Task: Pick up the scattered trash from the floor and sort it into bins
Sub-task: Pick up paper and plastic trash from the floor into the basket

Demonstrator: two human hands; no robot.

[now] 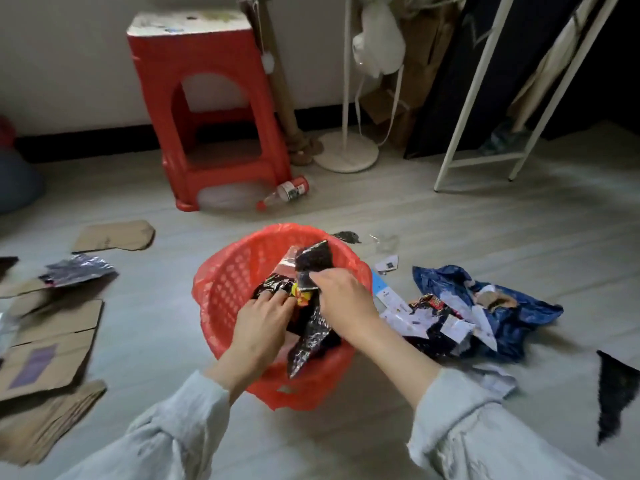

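Red basket point(221, 282) at frame centre; black wrapper point(313, 261) over its bowl, pinched by right hand point(341, 303). Left hand point(263, 320) at 9 o'clock of the right, fingers curled on crumpled foil point(273, 289) inside. Bottle point(285, 192) at 12 o'clock on the floor.

Dim, soft indoor light; corners darken, wide-angle bending at the edges, motion blur smears the cardboard point(48, 348) at left.

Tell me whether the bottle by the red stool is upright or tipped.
Tipped. The bottle lies on its side on the floor, cap end toward the stool.
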